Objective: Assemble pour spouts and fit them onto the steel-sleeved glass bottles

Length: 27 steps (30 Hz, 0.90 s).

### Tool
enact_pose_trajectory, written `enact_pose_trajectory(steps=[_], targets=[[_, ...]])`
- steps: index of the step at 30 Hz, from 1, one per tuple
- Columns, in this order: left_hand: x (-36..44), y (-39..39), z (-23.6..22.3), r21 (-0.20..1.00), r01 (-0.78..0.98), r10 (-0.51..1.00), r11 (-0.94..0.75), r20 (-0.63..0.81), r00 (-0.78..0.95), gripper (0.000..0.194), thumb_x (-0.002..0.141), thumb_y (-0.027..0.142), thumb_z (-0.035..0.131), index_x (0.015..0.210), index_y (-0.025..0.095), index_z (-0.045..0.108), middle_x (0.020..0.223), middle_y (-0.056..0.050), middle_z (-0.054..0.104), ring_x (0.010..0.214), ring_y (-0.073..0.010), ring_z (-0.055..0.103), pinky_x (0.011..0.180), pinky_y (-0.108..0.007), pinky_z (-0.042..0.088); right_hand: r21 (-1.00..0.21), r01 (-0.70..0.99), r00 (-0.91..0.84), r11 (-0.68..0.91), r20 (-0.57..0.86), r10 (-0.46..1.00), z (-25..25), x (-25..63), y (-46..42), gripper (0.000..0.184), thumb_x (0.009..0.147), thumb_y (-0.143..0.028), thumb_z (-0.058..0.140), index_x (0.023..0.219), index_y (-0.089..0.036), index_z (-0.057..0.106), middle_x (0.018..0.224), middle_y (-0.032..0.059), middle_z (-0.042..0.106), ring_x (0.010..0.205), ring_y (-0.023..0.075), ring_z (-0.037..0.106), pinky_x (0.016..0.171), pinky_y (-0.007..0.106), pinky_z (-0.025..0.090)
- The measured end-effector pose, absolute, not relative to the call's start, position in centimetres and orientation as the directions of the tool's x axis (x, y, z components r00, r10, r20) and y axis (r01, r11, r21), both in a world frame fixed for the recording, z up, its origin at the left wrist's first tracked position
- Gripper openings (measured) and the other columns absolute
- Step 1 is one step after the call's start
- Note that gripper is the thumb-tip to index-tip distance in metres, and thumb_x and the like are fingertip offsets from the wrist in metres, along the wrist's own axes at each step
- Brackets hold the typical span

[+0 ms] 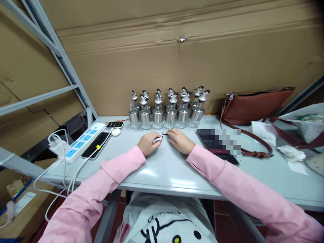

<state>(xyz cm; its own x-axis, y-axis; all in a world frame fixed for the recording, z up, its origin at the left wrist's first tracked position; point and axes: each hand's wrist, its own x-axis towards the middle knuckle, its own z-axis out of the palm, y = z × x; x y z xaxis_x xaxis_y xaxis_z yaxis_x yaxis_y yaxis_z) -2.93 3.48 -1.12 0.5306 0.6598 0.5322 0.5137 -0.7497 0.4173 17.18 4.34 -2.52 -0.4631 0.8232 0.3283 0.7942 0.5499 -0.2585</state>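
Observation:
My left hand (150, 143) rests on the table with its fingers closed around a small silver piece with a black end (157, 139), which resembles a bottle pourer spout. Facing it, my right hand (179, 140) has its fingertips on a small black piece (165, 134), partly hidden under the fingers. The two pieces are close together but held apart. Just behind my hands stand several glass oil bottles (171, 116) with steel bands, in two rows, topped by silver pourer spouts with black levers.
On the left lie a power strip (80, 143), a phone (97, 145) with cables, a black device (114, 125) and a white round item (116, 132). Right are a partly blurred dark phone (212, 145), a brown bag (253, 106) and crumpled tissues (292, 153). Cardboard (141, 60) walls the back.

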Motion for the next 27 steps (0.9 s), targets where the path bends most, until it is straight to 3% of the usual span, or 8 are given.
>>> enact_pose_trajectory(steps=[4, 11, 14, 19, 24, 27], targets=[[-2.9, 3.4, -1.1, 0.449, 0.537, 0.697, -0.714, 0.521, 0.492, 0.015, 0.081, 0.031, 0.053, 0.087, 0.018, 0.057, 0.07, -0.001, 0.059, 0.063, -0.0137, 0.054, 0.067, -0.025, 0.043, -0.27, 0.807, -0.469, 0.526, 0.248, 0.847, -2.5, 17.2, 4.2, 0.029, 0.086, -0.021, 0.047, 0.11, -0.016, 0.061, 0.121, 0.0138, 0.057, 0.111, 0.03, 0.048, 0.086, 0.047, 0.042], [-2.8, 3.8, -1.7, 0.505, 0.426, 0.661, -0.751, 0.563, 0.497, 0.006, 0.078, 0.021, 0.052, 0.082, 0.017, 0.055, 0.075, -0.002, 0.059, 0.069, -0.0128, 0.056, 0.065, -0.023, 0.045, -0.416, 0.623, -0.464, 0.663, 0.486, 0.741, -0.5, 16.6, 3.3, 0.02, 0.087, -0.026, 0.047, 0.093, -0.018, 0.065, 0.095, 0.0095, 0.064, 0.091, 0.0223, 0.055, 0.085, 0.04, 0.042], [-2.7, 3.6, -1.7, 0.536, 0.384, 0.659, -0.752, 0.579, 0.48, 0.007, 0.076, 0.021, 0.051, 0.083, 0.018, 0.05, 0.075, -0.001, 0.057, 0.067, -0.0117, 0.055, 0.06, -0.021, 0.044, -0.514, 0.504, -0.503, 0.694, 0.478, 0.72, 0.4, 15.9, 2.4, 0.02, 0.088, -0.03, 0.047, 0.088, -0.018, 0.064, 0.088, 0.0074, 0.064, 0.085, 0.0195, 0.056, 0.079, 0.035, 0.043], [-2.6, 3.0, -1.7, 0.61, 0.358, 0.705, -0.707, 0.562, 0.434, 0.018, 0.075, 0.026, 0.053, 0.086, 0.019, 0.041, 0.072, 0.002, 0.051, 0.059, -0.0091, 0.05, 0.057, -0.02, 0.041, -0.597, 0.465, -0.492, 0.654, 0.44, 0.752, 0.5, 15.2, 1.6, 0.029, 0.09, -0.039, 0.041, 0.082, -0.018, 0.059, 0.078, 0.0056, 0.06, 0.074, 0.0163, 0.054, 0.068, 0.029, 0.042], [-2.5, 2.8, -1.6, 0.548, 0.321, 0.628, -0.772, 0.582, 0.516, 0.015, 0.083, 0.032, 0.047, 0.085, 0.019, 0.04, 0.077, -0.001, 0.05, 0.063, -0.0107, 0.048, 0.06, -0.023, 0.042, -0.651, 0.392, -0.503, 0.65, 0.44, 0.744, 0.7, 14.7, 0.9, 0.039, 0.091, -0.048, 0.03, 0.072, -0.02, 0.048, 0.069, 0.001, 0.05, 0.066, 0.0138, 0.047, 0.065, 0.027, 0.039], [-2.5, 2.9, -1.4, 0.438, 0.29, 0.522, -0.851, 0.641, 0.563, 0.014, 0.088, 0.033, 0.041, 0.088, 0.019, 0.041, 0.082, -0.003, 0.052, 0.069, -0.0124, 0.051, 0.062, -0.024, 0.043, -0.742, 0.34, -0.455, 0.577, 0.408, 0.792, 0.8, 14.2, 0.5, 0.043, 0.089, -0.055, 0.028, 0.064, -0.021, 0.04, 0.06, -0.0024, 0.04, 0.057, 0.0121, 0.04, 0.058, 0.026, 0.036]])
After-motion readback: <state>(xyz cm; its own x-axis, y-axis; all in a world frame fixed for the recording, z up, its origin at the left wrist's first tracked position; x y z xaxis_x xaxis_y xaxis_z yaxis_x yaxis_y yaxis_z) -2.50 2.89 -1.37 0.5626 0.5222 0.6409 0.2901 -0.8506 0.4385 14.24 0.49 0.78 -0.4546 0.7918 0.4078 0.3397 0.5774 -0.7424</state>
